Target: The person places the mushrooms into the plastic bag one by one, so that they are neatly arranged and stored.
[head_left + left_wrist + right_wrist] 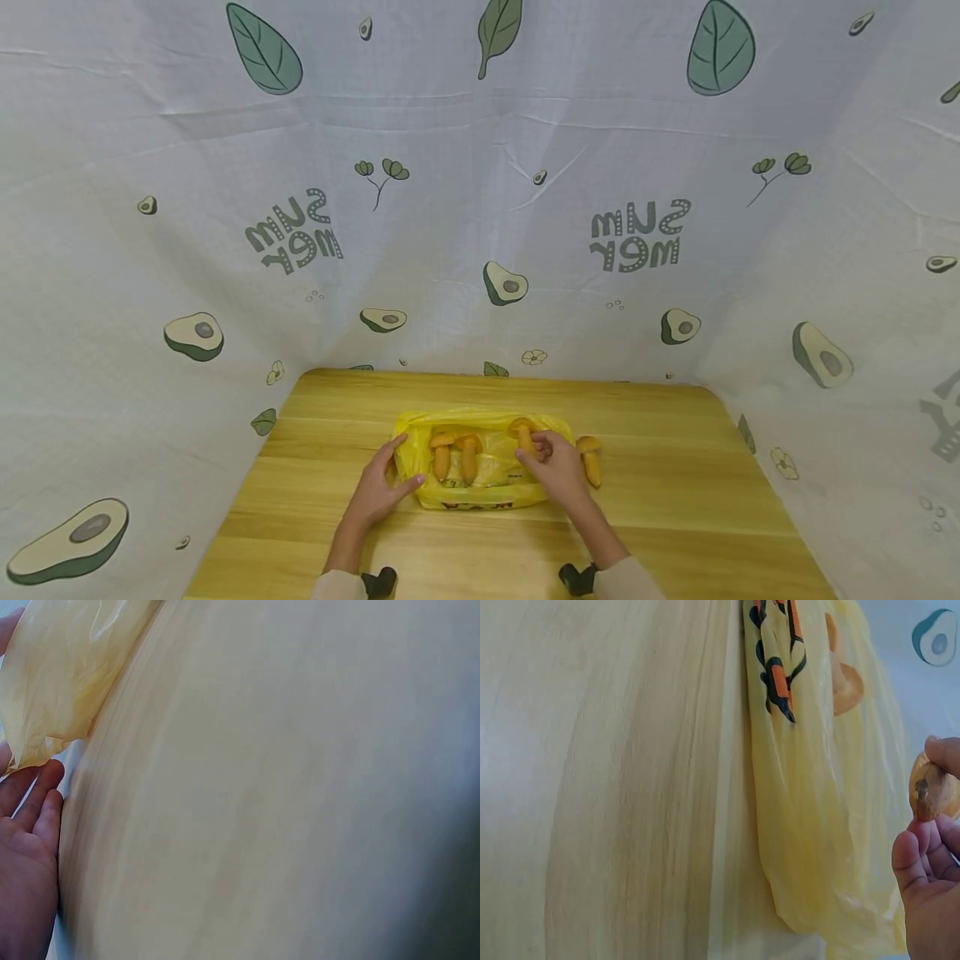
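A yellow plastic bag (pixel 487 498) lies with its mouth spread wide, and two orange mushrooms (pixel 442 462) rest side by side in its left part. My right hand (pixel 558 475) pinches another mushroom (pixel 522 433) by the stem over the bag's right part; the stem's end (pixel 921 787) shows between thumb and fingers in the right wrist view. At the bag's left end, my left hand (pixel 377 492) touches the plastic with fingers and thumb spread apart. In the left wrist view its fairly straight fingers (pixel 49 776) lie against the bag's edge.
One more mushroom (pixel 591 462) lies on the wooden table (pixel 660 517), just right of the bag and the right hand. White cloth (pixel 442 242) printed with avocados and leaves hangs behind the table and along both sides.
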Demonstrator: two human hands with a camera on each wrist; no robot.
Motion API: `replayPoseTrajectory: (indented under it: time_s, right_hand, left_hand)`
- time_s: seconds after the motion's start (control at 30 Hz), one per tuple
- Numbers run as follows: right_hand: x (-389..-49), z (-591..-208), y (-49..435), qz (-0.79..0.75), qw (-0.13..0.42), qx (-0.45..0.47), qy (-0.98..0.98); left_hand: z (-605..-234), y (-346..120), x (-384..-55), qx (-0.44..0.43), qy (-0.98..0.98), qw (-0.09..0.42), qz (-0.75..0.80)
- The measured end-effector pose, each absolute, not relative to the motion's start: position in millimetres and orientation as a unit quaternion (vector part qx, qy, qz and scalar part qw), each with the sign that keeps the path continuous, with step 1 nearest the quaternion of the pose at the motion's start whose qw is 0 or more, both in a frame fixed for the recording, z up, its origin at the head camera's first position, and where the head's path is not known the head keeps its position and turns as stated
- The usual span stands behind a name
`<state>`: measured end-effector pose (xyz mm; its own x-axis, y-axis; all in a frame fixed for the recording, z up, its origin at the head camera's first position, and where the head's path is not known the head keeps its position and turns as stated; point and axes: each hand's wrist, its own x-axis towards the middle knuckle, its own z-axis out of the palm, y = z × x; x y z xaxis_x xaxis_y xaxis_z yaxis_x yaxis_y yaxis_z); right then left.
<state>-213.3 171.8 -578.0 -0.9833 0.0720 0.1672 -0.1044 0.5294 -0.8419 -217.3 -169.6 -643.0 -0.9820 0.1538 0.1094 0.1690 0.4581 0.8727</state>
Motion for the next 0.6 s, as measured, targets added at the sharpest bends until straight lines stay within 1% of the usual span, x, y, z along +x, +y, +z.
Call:
replayPoseTrajectory:
  time_s: [0.13, 0.37, 0.6]
  right_hand:
    - [-212.3, -582.9, 164.3, 0.491, 0.091, 0.019, -0.866]
    - [-214.7, -589.6, 152.3, 0.491, 0.071, 0.011, -0.868]
    - [-215.3, -592.7, 143.5, 0.482, 0.070, 0.013, -0.873]
  left_hand:
    - [-644.3, -169.0, -217.1, -0.093, -0.856, 0.011, -0.509]
    - [-643.4, -169.2, -217.0, -0.094, -0.853, 0.011, -0.512]
    - [-643.2, -169.7, -217.3, -0.098, -0.850, 0.009, -0.517]
